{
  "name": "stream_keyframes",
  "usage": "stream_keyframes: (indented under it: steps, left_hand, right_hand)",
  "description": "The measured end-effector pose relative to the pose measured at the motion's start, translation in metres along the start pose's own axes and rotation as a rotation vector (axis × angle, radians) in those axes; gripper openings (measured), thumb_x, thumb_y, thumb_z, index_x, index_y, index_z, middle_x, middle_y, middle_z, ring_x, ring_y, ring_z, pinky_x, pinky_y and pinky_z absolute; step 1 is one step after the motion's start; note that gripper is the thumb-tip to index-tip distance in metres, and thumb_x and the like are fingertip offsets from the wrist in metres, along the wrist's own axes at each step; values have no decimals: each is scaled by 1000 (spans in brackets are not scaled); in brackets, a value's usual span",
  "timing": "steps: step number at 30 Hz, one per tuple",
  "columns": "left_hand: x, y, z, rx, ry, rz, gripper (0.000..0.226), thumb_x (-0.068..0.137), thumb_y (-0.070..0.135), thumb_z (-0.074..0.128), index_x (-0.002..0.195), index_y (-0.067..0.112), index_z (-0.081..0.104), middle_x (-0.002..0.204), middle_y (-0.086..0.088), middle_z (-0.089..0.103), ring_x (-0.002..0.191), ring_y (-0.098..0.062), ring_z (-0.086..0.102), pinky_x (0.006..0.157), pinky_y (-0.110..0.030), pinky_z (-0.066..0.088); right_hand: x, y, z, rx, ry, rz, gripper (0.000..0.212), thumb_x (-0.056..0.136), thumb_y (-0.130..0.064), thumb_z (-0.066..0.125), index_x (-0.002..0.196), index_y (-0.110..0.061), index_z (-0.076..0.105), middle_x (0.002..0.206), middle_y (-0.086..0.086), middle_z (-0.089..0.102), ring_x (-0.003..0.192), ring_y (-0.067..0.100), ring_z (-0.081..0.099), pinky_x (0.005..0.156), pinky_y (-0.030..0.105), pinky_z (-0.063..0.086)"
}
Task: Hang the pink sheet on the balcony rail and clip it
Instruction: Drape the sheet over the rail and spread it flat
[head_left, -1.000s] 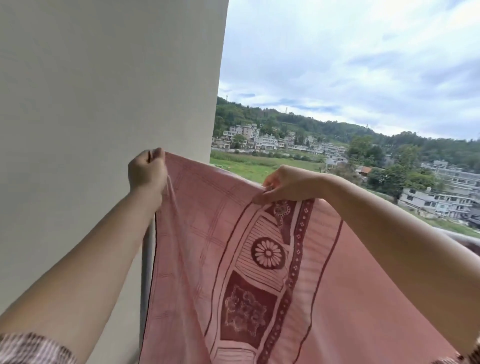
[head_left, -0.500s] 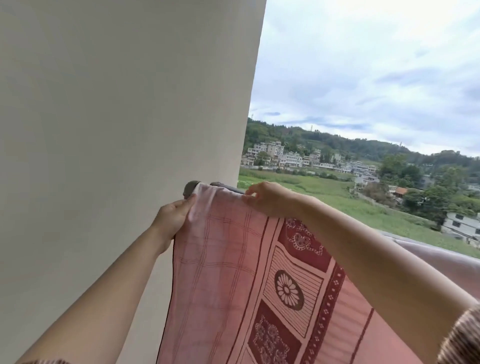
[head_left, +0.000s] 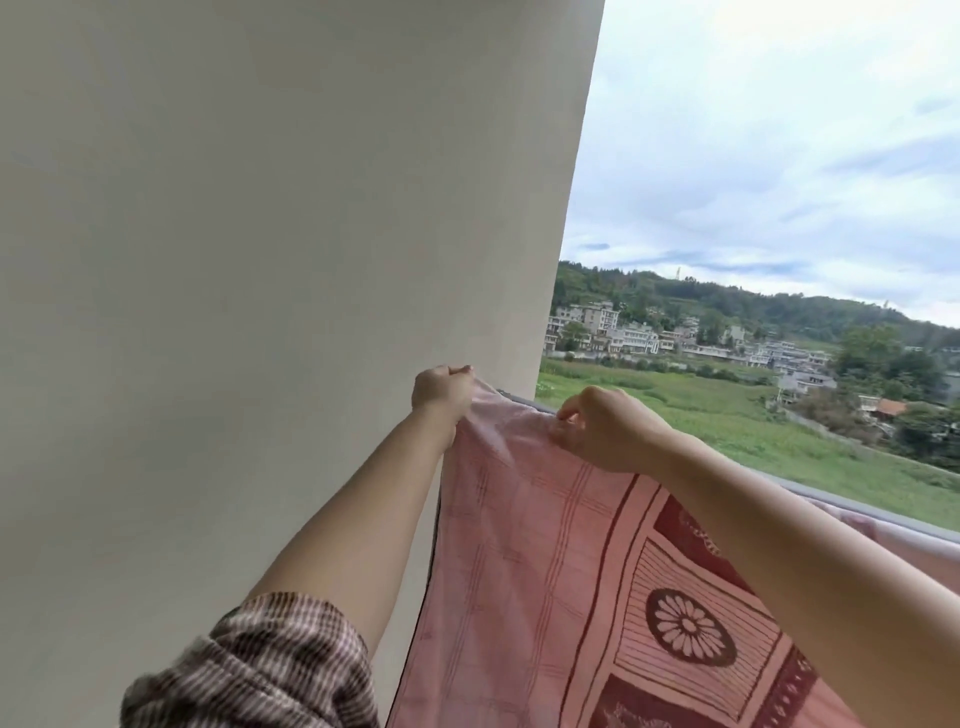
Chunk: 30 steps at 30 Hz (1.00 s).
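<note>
The pink sheet (head_left: 524, 561), printed with dark red flower and stripe panels, hangs down in front of me from the grey balcony rail (head_left: 831, 496). My left hand (head_left: 441, 392) grips its top corner right beside the wall. My right hand (head_left: 608, 428) pinches the bunched top edge a little to the right, at the rail. The rail's left end is hidden by the cloth and my hands. No clip is in view.
A plain cream wall (head_left: 260, 260) fills the left side, close to the sheet's edge. More pink cloth (head_left: 904, 545) drapes over the rail at far right. Beyond the rail lie green fields, houses and wooded hills.
Both hands have moved closer together at the top edge, which now bunches up between them at the rail. The view has swung left, toward the wall.
</note>
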<state>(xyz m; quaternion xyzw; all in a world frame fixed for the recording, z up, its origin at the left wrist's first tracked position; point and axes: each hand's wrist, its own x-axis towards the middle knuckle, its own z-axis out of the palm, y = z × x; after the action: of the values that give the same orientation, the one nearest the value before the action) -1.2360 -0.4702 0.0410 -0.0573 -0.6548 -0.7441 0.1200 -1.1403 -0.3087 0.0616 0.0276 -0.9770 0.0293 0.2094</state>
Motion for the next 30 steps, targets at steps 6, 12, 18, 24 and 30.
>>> stream_keyframes:
  steps: [6, 12, 18, 24, 30]
  left_hand:
    - [6, -44, -42, -126, 202, 11, 14, 92, 22, 57, 90, 11, 65, 75, 3, 57, 80, -17, 51, 57, -18, 39]
    - [-7, -85, -72, 114, -331, -195, 15, 88, 34, 64, 81, 21, 63, 77, 2, 57, 69, -14, 51, 64, -25, 42]
    - [-11, -86, -81, 272, -246, -78, 19, 89, 27, 64, 74, 22, 55, 78, 1, 59, 65, -14, 51, 60, -25, 40]
    - [-19, -76, -63, 239, -334, -104, 11, 85, 27, 63, 94, 19, 64, 93, 1, 63, 82, -15, 57, 74, -30, 45]
    - [-10, -54, -40, 8, -218, -73, 35, 84, 50, 61, 94, 16, 62, 92, 1, 60, 79, -16, 58, 69, -28, 48]
  right_hand:
    - [18, -3, -4, 112, -74, 33, 41, 90, -50, 53, 102, -15, 71, 92, 1, 68, 82, 18, 65, 75, 34, 57]
    - [33, -22, 9, 149, -165, 2, 36, 96, -37, 46, 114, -11, 66, 109, 4, 67, 97, 22, 63, 87, 33, 52]
    - [42, -42, 25, 35, -72, 42, 36, 97, -28, 41, 118, -9, 62, 119, 13, 63, 102, 29, 60, 84, 35, 52]
    - [44, -46, 27, 84, -72, 66, 39, 97, -24, 43, 133, -17, 52, 136, 10, 52, 119, 29, 53, 87, 29, 43]
    - [50, -50, 20, 166, -167, 58, 36, 97, -14, 38, 128, -13, 58, 129, 6, 58, 116, 25, 54, 89, 27, 43]
